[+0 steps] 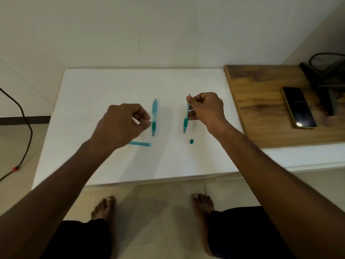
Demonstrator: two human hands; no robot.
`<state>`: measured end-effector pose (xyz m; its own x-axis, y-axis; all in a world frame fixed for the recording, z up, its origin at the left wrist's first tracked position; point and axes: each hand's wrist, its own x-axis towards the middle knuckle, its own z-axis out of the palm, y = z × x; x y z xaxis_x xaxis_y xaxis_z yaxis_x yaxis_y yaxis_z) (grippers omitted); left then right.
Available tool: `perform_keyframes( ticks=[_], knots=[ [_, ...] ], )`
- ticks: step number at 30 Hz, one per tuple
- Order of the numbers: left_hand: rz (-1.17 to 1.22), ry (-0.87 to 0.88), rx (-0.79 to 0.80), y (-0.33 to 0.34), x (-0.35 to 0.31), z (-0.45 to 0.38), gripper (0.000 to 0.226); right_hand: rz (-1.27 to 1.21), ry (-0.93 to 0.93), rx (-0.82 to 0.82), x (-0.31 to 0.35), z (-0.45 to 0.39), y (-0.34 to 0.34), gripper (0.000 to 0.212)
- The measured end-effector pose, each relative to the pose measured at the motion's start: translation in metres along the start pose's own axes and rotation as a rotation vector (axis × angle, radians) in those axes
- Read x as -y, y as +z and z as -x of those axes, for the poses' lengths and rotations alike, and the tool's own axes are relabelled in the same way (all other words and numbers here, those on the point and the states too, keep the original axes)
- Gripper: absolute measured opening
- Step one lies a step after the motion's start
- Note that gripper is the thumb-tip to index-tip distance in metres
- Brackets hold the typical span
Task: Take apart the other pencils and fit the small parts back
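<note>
- A black cable [26, 128] trails over the floor, well left of the white table [97, 165].
- The left hand [121, 126] hovers over the table with fingers curled; it seems to pinch something small and pale at its fingertips, too blurred to name, so I cannot tell whether it really holds anything.
- A short blue tube [141, 144] lies flat on the table just below that hand, partly hidden by the wrist.
- A whole blue pen [154, 116] lies on the table just right of the left hand, lengthwise away from the person, nothing touching it.
- The right hand [206, 107] is clamped on a second blue pen [186, 116] — thumb and fingers pinch its pale upper barrel, the darker grip section hanging below, tip toward the table.
- This pen looks light, stiff and smooth, likely slippery on the clear barrel; the darker ribbed grip would probably give the surer hold.
- A tiny blue cap [191, 141] sits on the table just below the held pen.
- Right of the table, a phone [298, 107] lies on a wooden board [261, 113].
</note>
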<state>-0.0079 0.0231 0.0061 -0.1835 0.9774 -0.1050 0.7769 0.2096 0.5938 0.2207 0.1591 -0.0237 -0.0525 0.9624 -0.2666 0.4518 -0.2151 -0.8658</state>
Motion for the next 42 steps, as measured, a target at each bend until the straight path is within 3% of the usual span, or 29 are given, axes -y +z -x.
perform_keyframes(
  ticks=[3,8,14,21,32,38,42],
  knots=[
    [-0.189,-0.034,0.112,-0.003,0.018,0.01,0.019,0.084,0.007,0.048,-0.009,-0.004,0.009,0.018],
    [-0.262,0.005,0.233,0.005,0.019,0.016,0.037,0.152,-0.071,0.002,-0.01,-0.004,0.023,0.022],
    [-0.343,0.021,0.269,0.015,0.016,0.013,0.022,0.229,-0.093,-0.028,-0.013,-0.002,0.022,0.036],
    [-0.279,-0.02,0.292,0.016,0.02,0.013,0.017,0.28,-0.104,-0.047,-0.017,-0.002,0.013,0.046],
    [-0.165,-0.095,0.343,0.023,0.024,0.007,0.019,0.356,-0.079,0.022,-0.017,-0.004,0.011,0.035],
    [-0.151,-0.055,0.34,0.026,0.03,0.005,0.025,0.526,-0.209,-0.038,-0.011,-0.001,0.007,0.037],
    [-0.067,-0.053,0.335,0.021,0.03,0.006,0.022,0.552,-0.35,-0.083,0.003,0.017,0.006,0.026]
  ],
)
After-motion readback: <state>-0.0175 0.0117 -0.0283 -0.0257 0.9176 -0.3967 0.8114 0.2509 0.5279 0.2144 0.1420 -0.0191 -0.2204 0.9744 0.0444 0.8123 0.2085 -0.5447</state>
